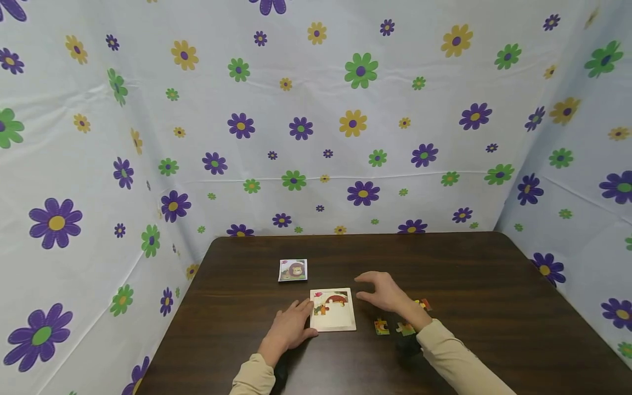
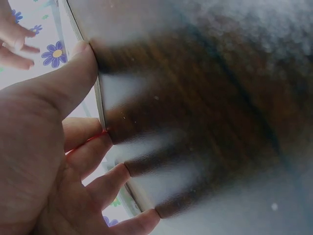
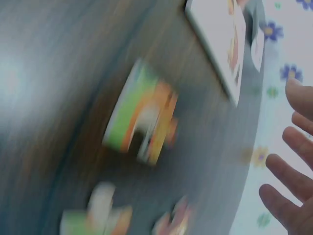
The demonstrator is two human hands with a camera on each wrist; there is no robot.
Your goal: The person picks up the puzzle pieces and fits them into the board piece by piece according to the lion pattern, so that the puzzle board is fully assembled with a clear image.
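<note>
A square wooden puzzle board (image 1: 340, 321) lies on the dark table, with several picture pieces set along its top and left side. My left hand (image 1: 291, 325) rests at the board's left edge, fingers spread; in the left wrist view the thumb and fingertips of the left hand (image 2: 73, 147) touch along the edge. Just right of the board my right hand (image 1: 385, 293) hovers, fingers apart and holding nothing. Loose pieces lie below and beside the right forearm, among them one puzzle piece (image 1: 382, 327) and another piece (image 1: 405, 329). The right wrist view shows a blurred piece (image 3: 142, 115) beneath the right hand (image 3: 293, 161).
A small lion picture card (image 1: 293, 270) lies behind the board to the left. Red and yellow pieces (image 1: 425, 304) are partly covered by the right forearm. A flowered cloth (image 1: 316, 109) hangs behind and beside the brown table (image 1: 237, 307).
</note>
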